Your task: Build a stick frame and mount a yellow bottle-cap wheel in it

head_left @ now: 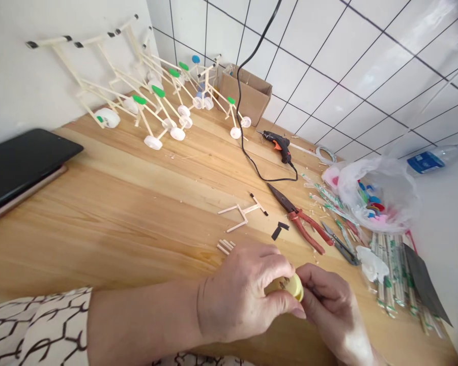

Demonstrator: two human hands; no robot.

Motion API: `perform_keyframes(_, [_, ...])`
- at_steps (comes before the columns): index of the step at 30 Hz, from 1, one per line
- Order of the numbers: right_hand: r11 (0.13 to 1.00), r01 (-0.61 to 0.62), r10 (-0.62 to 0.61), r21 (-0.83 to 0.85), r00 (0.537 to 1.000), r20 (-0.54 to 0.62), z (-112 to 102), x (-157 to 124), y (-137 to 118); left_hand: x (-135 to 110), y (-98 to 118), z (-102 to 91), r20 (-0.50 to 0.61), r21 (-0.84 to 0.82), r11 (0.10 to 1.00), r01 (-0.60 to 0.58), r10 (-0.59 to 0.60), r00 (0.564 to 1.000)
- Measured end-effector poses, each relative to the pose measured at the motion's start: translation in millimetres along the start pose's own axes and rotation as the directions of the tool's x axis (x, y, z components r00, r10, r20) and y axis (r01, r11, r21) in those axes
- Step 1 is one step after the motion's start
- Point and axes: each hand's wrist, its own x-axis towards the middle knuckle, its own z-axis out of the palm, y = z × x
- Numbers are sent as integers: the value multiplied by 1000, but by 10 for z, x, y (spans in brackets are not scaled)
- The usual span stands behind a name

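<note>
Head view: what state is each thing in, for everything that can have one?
yellow cap, pinched between left hand and right hand
glue gun, lying on its side, cord attached
pliers, lying flat, jaws shut
plastic bag, open, coloured caps inside
cardboard box, open on top
phone, screen dark
water bottle, lying on its side
</note>
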Motion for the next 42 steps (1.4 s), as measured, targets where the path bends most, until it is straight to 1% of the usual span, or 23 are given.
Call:
perform_keyframes(2, [999,29,-30,-19,998,-49,14,-12,-17,6,2,-1,-3,-7,1000,9,-9,1000])
perform_keyframes(4, [991,88,-102,-104,986,-135,48,-40,-28,9,0,4,-24,-1,1000,12,-12,1000])
perform_keyframes(7, [947,163,-238,-278,936,-260,101,-93,-27,11,-6,11,-50,16,1000,5,-4,999])
perform_keyframes(9, [926,172,-276,-335,916,-291,113,-117,-18,12,-12,10,-45,26,1000,-7,9,999])
perform_keyframes(10, [931,169,-262,-322,926,-271,108,-120,-13,13,-16,7,-34,32,999,-13,14,999])
perform_keyframes(12, [967,142,-182,-213,966,-183,83,-110,-5,11,-26,1,-2,45,999,-24,24,1000])
perform_keyframes(15, [997,2,0,78,1000,-26,32,-66,7,9,-40,-8,52,57,997,-52,49,997])
perform_keyframes(18, [917,-204,162,342,976,147,3,-23,31,10,-40,-12,74,60,996,-66,61,995])
perform_keyframes(20, [874,-272,194,403,955,223,8,-13,43,8,-30,-12,82,60,996,-63,58,995])
perform_keyframes(21, [884,-260,190,388,959,209,19,-15,43,6,-22,-11,82,68,996,-52,46,996])
perform_keyframes(22, [913,-218,172,344,972,159,34,-23,39,2,-15,-9,78,79,996,-36,29,997])
perform_keyframes(24, [977,-93,95,193,996,0,72,-51,17,-8,-5,-5,54,97,995,6,-11,998])
perform_keyframes(26, [1000,22,-20,10,986,-167,105,-86,-7,-15,-8,-2,28,97,995,28,-31,999])
perform_keyframes(27, [996,55,-68,-64,972,-224,114,-102,-14,-15,-14,-2,26,86,996,19,-21,999])
perform_keyframes(28, [991,78,-103,-112,964,-245,116,-113,-14,-12,-23,-3,29,72,997,0,-2,1000])
perform_keyframes(30, [991,89,-108,-101,974,-197,100,-118,3,-1,-43,-6,47,51,997,-53,51,998])
perform_keyframes(31, [997,65,-69,-33,988,-137,87,-113,20,5,-52,-9,58,44,996,-77,74,996])
perform_keyframes(33, [978,-66,64,199,998,20,62,-92,66,16,-61,-14,90,31,994,-102,99,991])
perform_keyframes(34, [929,-165,136,332,985,107,55,-79,91,20,-60,-16,109,23,994,-106,103,989])
perform_keyframes(36, [757,-366,248,542,928,280,54,-53,140,22,-51,-21,140,4,996,-86,85,987])
perform_keyframes(38, [600,-490,286,633,870,403,67,-27,175,22,-37,-27,156,-20,998,-59,62,986])
perform_keyframes(40, [556,-515,302,652,857,419,83,-3,186,28,-26,-34,154,-45,999,-30,36,987])
perform_keyframes(42, [597,-468,305,651,883,356,96,14,170,40,-24,-42,135,-54,999,-4,11,991])
